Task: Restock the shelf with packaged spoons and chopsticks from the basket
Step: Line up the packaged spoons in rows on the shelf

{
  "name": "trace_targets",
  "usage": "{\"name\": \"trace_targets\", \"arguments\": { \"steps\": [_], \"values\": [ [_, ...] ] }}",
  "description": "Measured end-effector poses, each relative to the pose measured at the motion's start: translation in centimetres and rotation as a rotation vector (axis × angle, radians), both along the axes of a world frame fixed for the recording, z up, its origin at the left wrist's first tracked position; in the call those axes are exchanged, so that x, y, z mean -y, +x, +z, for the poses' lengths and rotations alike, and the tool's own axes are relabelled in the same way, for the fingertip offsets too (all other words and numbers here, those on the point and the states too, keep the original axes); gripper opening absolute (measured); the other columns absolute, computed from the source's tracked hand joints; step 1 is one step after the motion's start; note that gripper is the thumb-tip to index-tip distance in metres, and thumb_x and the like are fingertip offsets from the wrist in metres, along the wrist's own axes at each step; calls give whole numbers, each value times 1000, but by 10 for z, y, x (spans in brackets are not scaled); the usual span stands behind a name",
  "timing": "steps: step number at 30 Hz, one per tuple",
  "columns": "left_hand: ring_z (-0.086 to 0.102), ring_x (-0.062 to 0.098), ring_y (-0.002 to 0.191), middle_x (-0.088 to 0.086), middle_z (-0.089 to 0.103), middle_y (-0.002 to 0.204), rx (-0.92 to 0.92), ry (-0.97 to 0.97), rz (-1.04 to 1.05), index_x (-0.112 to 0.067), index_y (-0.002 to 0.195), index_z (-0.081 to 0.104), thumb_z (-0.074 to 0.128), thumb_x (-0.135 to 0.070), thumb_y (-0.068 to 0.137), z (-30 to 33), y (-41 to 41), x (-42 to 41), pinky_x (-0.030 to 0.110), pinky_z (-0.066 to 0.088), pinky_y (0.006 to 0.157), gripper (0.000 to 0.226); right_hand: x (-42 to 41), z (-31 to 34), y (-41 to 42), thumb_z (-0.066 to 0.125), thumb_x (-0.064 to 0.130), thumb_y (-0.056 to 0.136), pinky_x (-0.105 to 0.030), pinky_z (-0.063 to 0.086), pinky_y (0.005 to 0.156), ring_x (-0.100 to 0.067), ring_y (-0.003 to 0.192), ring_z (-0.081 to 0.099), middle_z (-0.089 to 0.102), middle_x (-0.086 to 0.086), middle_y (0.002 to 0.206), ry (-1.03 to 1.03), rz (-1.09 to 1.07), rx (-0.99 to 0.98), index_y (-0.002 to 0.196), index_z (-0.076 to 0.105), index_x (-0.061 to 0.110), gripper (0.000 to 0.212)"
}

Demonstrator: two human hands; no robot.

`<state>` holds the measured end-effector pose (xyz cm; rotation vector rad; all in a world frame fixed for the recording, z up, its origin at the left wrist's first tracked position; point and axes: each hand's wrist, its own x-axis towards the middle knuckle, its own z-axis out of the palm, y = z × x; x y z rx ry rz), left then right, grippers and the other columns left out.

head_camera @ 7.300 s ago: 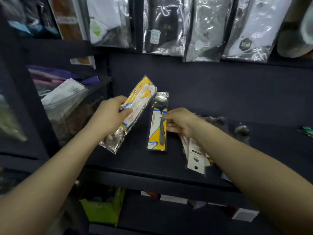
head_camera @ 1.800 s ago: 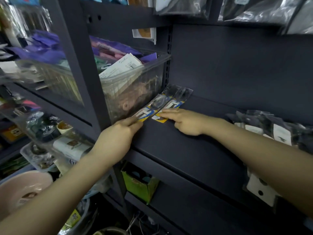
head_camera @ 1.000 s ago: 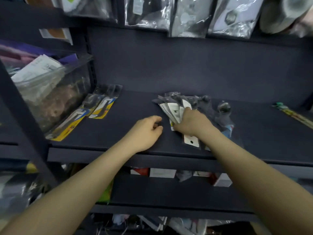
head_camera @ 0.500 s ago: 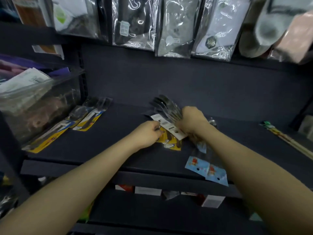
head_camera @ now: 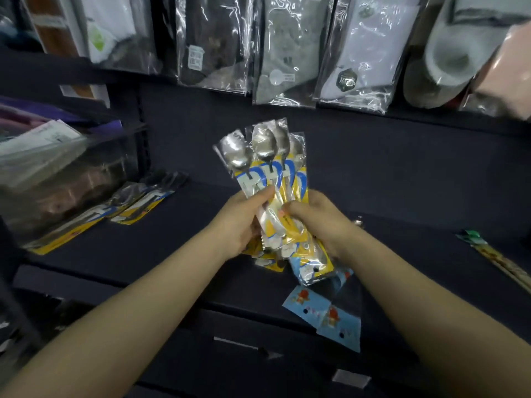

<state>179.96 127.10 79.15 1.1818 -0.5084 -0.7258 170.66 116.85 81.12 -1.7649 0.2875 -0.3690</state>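
Head view, going left to right: a clear plastic bin point(head_camera: 57, 179) is parked at the far left, and a few yellow-backed spoon packs point(head_camera: 120, 208) are laid flat just beside it on the dark shelf point(head_camera: 172, 248). Mid-frame, a fanned bundle of packaged spoons point(head_camera: 267, 179) is held upright above the shelf, bowls up. It's gripped by the left hand point(head_camera: 238, 222), thumb pressed on the front of the packs, and by the right hand point(head_camera: 316, 222), fingers curled around the lower part. Blue card headers point(head_camera: 324, 314) hang off the shelf's front edge below the right wrist. Chopstick packs point(head_camera: 500, 259) are lying at the far right. Bagged socks point(head_camera: 287, 47) are hung overhead.
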Motion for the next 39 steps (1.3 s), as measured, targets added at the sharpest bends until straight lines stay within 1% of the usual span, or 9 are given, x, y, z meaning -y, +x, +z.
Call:
{"name": "trace_targets", "arguments": {
  "steps": [4,7,10,16,20,24,31,35,39],
  "values": [
    [67,22,98,8,68,111,47,-9,34,-19,123,55,45,-18,95,-6,-10,-14,36,56,82,30,-16,-8,23,46,10,93,-26,56,69,-11,79,64,61,-1,96,144,94,0,123,39,15,31],
    [69,17,86,9,68,104,75,-15,136,-18,127,50,44,-19,95,-9,-8,-31,31,58,70,32,-29,-14,50,44,38,94,-40,51,92,-19,98,63,62,-6,109,-135,47,-12,123,36,17,36],
    [66,28,100,14,65,115,218,46,201,-20,127,46,46,-2,87,-9,-3,-57,44,55,85,44,-59,-13,70,62,59,69,-46,50,93,-26,106,61,62,-12,111,-255,-6,13,110,53,10,64],
    [65,22,93,7,68,103,305,37,332,-21,123,47,54,5,78,-15,12,-115,37,51,82,52,-98,-13,98,71,10,78,-50,54,82,-32,76,66,66,-19,81,298,2,81,86,62,1,15],
    [70,22,68,10,73,84,19,-54,406,-4,109,59,53,-10,89,-20,27,-146,31,57,60,22,-130,-14,116,66,6,83,-43,55,71,-28,64,60,61,-23,79,484,17,31,96,60,-7,19],
    [68,24,69,18,66,92,-143,-21,259,-4,114,59,44,-28,94,-18,46,-178,33,58,63,35,-168,-22,141,66,13,84,-34,56,62,-26,69,61,61,-22,94,445,-80,47,113,53,-9,39],
    [70,17,66,5,73,83,-33,29,257,-10,113,61,47,-18,93,-24,64,-222,27,57,57,26,-211,-24,168,61,26,86,-50,48,97,-36,108,61,63,-20,118,400,-3,-69,119,56,0,41],
    [67,16,52,3,73,64,10,122,197,-11,89,68,53,-17,89,-21,73,-244,23,53,50,16,-203,-31,168,61,16,88,-31,49,72,-21,85,61,65,-4,86,200,9,-4,105,65,5,21],
    [66,25,67,10,72,82,137,274,184,-11,97,69,59,-17,86,-22,79,-257,34,48,66,16,-187,-42,164,61,18,88,-14,34,38,-5,41,51,62,7,47,141,-74,-118,73,60,12,16]
  ]
}}
